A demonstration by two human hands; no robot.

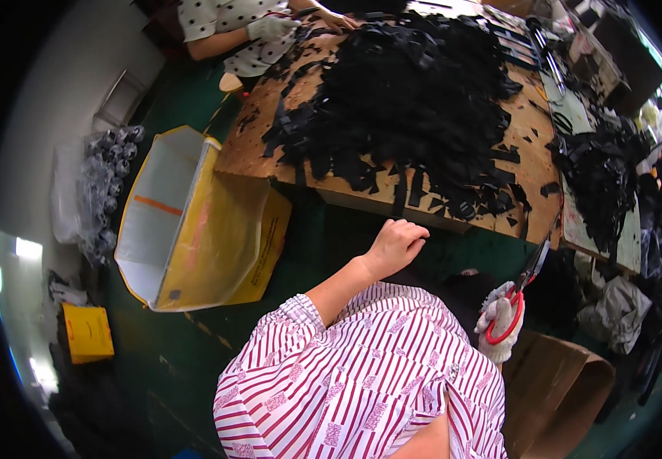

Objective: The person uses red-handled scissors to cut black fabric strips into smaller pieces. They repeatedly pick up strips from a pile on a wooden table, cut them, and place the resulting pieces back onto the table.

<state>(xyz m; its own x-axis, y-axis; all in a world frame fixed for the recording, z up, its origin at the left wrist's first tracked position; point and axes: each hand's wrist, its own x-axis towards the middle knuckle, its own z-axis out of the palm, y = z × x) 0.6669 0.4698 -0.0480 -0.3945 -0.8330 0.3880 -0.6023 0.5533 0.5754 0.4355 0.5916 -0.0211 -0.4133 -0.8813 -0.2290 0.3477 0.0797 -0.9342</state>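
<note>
My left hand [394,249] is bare and hovers in front of the table's near edge, its fingers curled closed. Whatever they may hold is hidden. Just beyond it, a black strip [400,194] hangs over the edge. At my right side, my right hand [497,324] wears a whitish knitted glove and grips red-handled scissors [511,312]. Their metal blades point up and away toward the table's right corner. A large heap of black fabric scraps [415,92] covers much of the wooden table [247,153], with small cut pieces scattered along its front.
A yellow-sided bin [212,237] stands left of the table. Across the far left corner is a co-worker [227,30] with one gloved hand. More black scraps [602,172] lie on a side table at right. A cardboard box [556,382] sits by my right side; a yellow container [87,333] is at far left.
</note>
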